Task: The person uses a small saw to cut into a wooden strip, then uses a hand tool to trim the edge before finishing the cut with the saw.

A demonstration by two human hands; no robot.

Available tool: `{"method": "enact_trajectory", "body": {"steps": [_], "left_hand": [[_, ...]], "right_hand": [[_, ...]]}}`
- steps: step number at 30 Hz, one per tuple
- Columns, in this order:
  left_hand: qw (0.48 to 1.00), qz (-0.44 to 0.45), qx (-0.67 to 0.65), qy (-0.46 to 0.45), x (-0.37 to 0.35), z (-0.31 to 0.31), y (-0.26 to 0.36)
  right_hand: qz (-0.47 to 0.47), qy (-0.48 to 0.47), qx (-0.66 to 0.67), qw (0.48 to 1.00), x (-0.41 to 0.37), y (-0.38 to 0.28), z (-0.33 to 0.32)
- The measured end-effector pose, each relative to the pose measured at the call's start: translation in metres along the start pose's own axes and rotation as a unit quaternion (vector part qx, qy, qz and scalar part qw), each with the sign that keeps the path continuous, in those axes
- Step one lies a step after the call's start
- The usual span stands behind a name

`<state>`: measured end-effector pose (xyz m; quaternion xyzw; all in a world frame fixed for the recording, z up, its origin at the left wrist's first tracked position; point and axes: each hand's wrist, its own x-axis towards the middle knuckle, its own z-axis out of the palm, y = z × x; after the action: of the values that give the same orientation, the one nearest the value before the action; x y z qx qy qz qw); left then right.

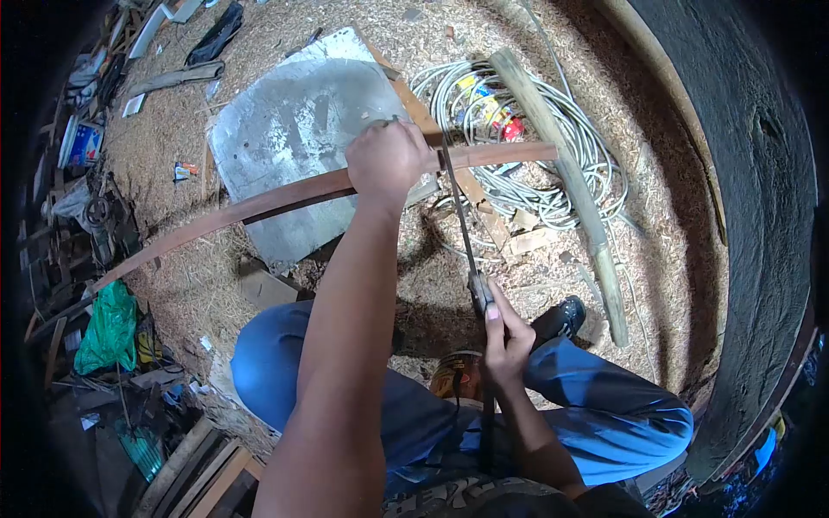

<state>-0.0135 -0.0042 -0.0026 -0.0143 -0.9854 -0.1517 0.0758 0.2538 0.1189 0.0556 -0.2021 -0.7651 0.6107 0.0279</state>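
Far left, low: green plastic bag on the floor, just beside the near-left end of the curved reddish-brown wooden strip. Strip ran from there up and across to the right, over the flat grey metal-like sheet.

Left hand was closed round the strip, right of its middle, fist on top. Full wrap, no gap visible. Forearm came straight up from the near side, so it looked like a press-down hold.

Just right of that fist, a brown wooden board ran under or against the strip; contact hidden. The long thin dark blade crossed the strip there, far end just past it, shaft slanting down to the right. Likely a cutting stroke in hand, my read; teeth and cut depth couldn't be made out.

Right hand had the tool's dark handle, fingers closed, thumb along it, near side, between the knees.

Right part of the strip passed over the coil of pale cable and ended at the weathered grey pole. Touching or not, couldn't tell.

Next stroke called for a firm left hold, blade square to the strip, light pressure. Risk as judged: knuckles close to the blade, and a long strip that could roll or twist.
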Motion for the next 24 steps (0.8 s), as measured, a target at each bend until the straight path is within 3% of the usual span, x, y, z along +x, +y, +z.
{"method": "enact_trajectory", "body": {"steps": [2,4,10,13,16,18,20,24], "left_hand": [[1.0,0.001,-0.005,0.002,-0.001,-0.001,0.001],[1.0,0.006,0.006,0.01,-0.001,0.0,0.001],[0.999,-0.006,0.041,-0.021,-0.002,-0.005,0.004],[0.997,-0.012,0.048,-0.057,0.001,-0.008,0.007],[1.0,-0.009,0.015,-0.021,0.0,-0.006,0.004],[1.0,-0.01,0.014,-0.024,0.002,-0.006,0.005],[0.999,-0.009,0.015,-0.034,-0.001,-0.007,0.007],[0.998,-0.011,0.05,-0.031,-0.003,-0.005,0.005]], "right_hand": [[0.017,-0.01,0.011,1.0,0.02,-0.019,0.006],[0.117,0.007,0.087,0.989,0.049,-0.033,0.019],[0.123,0.005,0.117,0.986,0.058,-0.032,0.024],[0.04,0.011,0.102,0.994,0.032,-0.036,0.025],[0.094,-0.002,0.09,0.991,0.031,-0.016,0.016],[0.065,0.022,0.051,0.996,0.044,-0.014,0.02],[0.129,-0.008,0.03,0.991,0.066,-0.027,0.018],[0.111,-0.025,0.06,0.992,0.044,-0.003,0.016]]}}
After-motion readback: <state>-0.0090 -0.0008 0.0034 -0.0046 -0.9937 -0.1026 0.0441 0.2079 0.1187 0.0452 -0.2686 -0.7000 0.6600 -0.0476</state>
